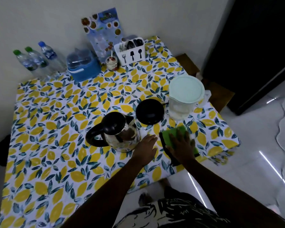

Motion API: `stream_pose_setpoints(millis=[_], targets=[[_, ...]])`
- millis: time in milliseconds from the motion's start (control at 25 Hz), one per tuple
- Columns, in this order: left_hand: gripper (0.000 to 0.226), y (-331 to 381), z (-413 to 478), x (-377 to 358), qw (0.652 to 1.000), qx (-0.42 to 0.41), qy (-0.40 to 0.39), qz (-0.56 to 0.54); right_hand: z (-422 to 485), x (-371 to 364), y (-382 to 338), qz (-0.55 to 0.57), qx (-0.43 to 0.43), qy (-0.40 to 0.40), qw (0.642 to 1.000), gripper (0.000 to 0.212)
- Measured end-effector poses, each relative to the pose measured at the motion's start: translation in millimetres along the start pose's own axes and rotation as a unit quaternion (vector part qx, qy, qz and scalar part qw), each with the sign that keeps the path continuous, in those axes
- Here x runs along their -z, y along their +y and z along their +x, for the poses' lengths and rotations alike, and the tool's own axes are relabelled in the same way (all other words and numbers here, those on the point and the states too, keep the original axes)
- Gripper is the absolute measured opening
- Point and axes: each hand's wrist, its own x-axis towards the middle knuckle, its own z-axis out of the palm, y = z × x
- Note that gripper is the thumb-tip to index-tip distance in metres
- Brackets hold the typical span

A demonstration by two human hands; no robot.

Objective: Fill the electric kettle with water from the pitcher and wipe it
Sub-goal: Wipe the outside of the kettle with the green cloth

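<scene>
- Head view: the right hand lies flat, fingers spread, pressing down on a green folded cleaning cloth with a dark underside near the worktop's front edge; the grip is apart, palm down, not closed round the cloth.
- The left hand rests just to the left of that cloth, fingers loosely extended on the lemon-print cloth covering the worktop; its grip is apart and holds nothing.
- Just left of the left hand, almost touching its fingertips, stands the shiny steel electric kettle with a black lid and black loop handle, upright, lid shut, handle pointing away from the hands.
- Beyond both hands lies the round black kettle base, flat on the worktop, with the kettle off it.
- Beyond the right hand, past the cloth, stands the clear plastic pitcher with a pale round lid, upright, lid on, beside the base.
- Far beyond the hands, against the wall: three clear plastic water bottles, a blue lidded box, a small jar and a white cutlery holder.
</scene>
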Motion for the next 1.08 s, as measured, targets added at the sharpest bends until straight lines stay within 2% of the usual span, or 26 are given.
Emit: stream_pose_setpoints(millis=[120,200,360,440,520,680,800,880,960,1040,1080], targets=[[0.052,-2,3,-4,1.000,0.003,0.005,0.008,3,-2,-4,0.013,-0.004,0.023,1.000,0.051],[0.051,-3,2,-4,1.000,0.006,0.018,0.002,12,-7,-2,0.029,0.026,0.042,0.998,0.040],[0.052,-5,-10,11,0.992,0.036,0.098,-0.066,21,11,-6,0.142,0.053,0.098,0.984,0.029],[0.053,-6,-26,27,0.982,0.063,0.143,-0.106,10,32,-25,0.260,0.036,0.157,0.952,0.029],[0.052,-8,-44,46,0.974,0.054,0.185,-0.117,0,58,-55,0.365,0.030,0.183,0.912,0.027],[0.043,-16,-80,92,0.957,0.022,0.274,-0.095,-9,106,-118,0.458,0.086,0.195,0.863,0.034],[0.036,-36,-100,120,0.928,0.051,0.359,-0.090,-11,145,-161,0.481,0.140,0.200,0.842,0.031],[0.040,-61,-113,132,0.915,0.091,0.383,-0.087,-6,154,-191,0.458,0.180,0.197,0.848,0.032],[0.060,-86,-119,137,0.928,0.128,0.343,-0.068,7,148,-219,0.393,0.219,0.158,0.879,0.037],[0.078,-100,-120,138,0.942,0.130,0.293,-0.100,19,134,-240,0.224,0.246,0.120,0.935,0.042],[0.075,-103,-122,139,0.939,0.132,0.282,-0.143,24,128,-248,0.149,0.245,0.107,0.952,0.043]])
